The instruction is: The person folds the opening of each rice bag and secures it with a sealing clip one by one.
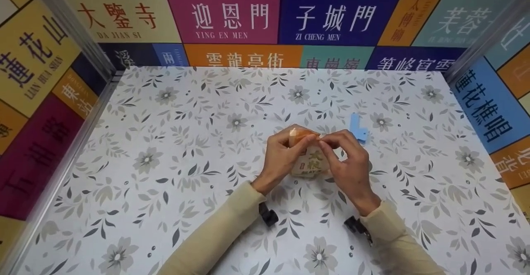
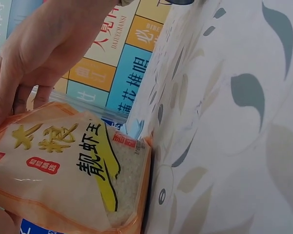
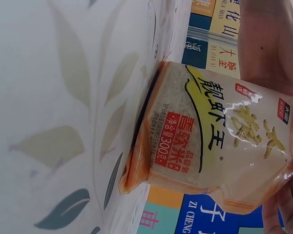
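A clear and orange plastic bag of rice (image 1: 308,165) stands upright on the flowered table, its printed front toward me. At its gathered top, my left hand (image 1: 281,155) pinches the left side of the film between thumb and fingers. Close beside it, my right hand (image 1: 350,163) pinches the same top edge, the two thumbs nearly meeting. In the left wrist view, the bag's lower end (image 2: 129,165) rests at the tabletop, with white grains showing through. Red and gold print covers the front of the bag (image 3: 210,131) in the right wrist view.
A light blue L-shaped plastic piece (image 1: 358,130) lies on the table just beyond my right hand. Panels with printed lettering (image 1: 223,16) stand along the back and both sides. Black wrist devices (image 1: 268,215) hang under both sleeves.
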`<control>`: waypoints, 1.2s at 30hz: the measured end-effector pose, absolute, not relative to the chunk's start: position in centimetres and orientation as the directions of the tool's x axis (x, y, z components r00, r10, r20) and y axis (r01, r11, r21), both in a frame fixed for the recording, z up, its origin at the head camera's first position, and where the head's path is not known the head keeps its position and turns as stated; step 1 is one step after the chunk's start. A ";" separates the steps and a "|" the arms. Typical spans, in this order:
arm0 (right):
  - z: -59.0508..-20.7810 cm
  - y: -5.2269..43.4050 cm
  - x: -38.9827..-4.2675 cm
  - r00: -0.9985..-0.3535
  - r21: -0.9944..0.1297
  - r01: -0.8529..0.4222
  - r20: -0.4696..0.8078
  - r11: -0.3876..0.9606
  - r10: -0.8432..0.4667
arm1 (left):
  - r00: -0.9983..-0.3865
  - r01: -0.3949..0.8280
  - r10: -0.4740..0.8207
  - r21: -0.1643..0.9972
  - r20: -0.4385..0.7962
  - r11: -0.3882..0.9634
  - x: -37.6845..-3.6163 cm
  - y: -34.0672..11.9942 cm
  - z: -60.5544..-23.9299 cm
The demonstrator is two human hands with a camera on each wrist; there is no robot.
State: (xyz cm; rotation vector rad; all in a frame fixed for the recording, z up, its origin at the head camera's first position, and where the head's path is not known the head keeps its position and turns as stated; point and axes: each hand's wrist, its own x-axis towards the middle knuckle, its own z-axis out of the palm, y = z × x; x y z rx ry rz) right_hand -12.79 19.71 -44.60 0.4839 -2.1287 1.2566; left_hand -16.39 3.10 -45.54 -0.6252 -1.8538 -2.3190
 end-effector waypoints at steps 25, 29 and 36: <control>-45.0 20.2 -12.6 -0.751 -0.643 -0.586 0.659 0.493 -0.033 | -0.929 0.307 0.138 0.923 0.344 -0.230 -15.9 2.7 -45.6; -45.0 20.3 -12.6 -0.754 -0.642 -0.580 0.656 0.501 -0.031 | -0.928 0.311 0.138 0.923 0.346 -0.225 -15.9 2.8 -45.5; -45.0 20.7 -12.4 -0.758 -0.642 -0.570 0.651 0.513 -0.028 | -0.913 0.349 0.134 0.907 0.386 -0.237 -16.0 3.1 -45.7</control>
